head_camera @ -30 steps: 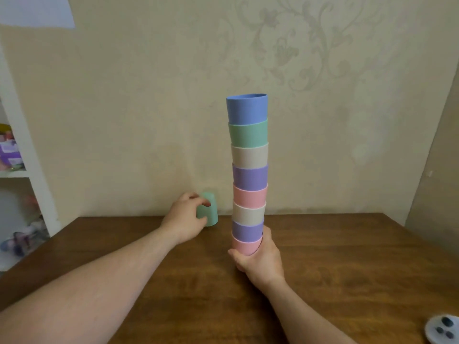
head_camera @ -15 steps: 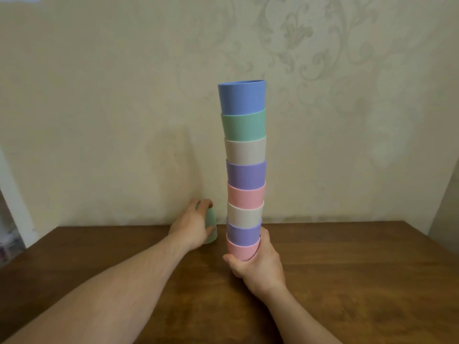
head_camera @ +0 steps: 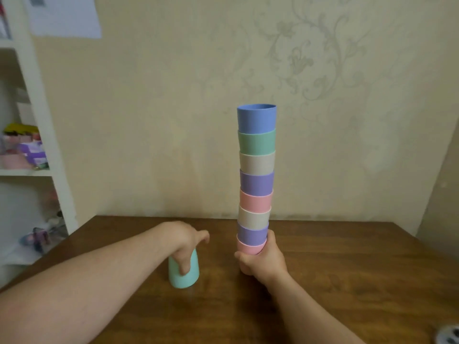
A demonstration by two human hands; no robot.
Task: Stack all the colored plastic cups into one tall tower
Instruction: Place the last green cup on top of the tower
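Observation:
A tall tower of nested cups (head_camera: 256, 175) stands upright on the wooden table (head_camera: 347, 269), with a blue cup (head_camera: 256, 118) on top and a pink cup at the bottom. My right hand (head_camera: 263, 263) wraps around the tower's base. To the left, a mint green cup (head_camera: 185, 275) sits upside down, rim on the table. My left hand (head_camera: 185, 240) grips it from above, fingers down its side.
A white shelf unit (head_camera: 37, 125) with small items stands at the left beside the table. A patterned wall runs right behind the table's far edge. A white round object (head_camera: 449, 335) lies at the table's near right corner.
My left hand has pulled the mint cup from the back of the table, near the wall, toward me and closer to the tower. The tower and right hand stay put.

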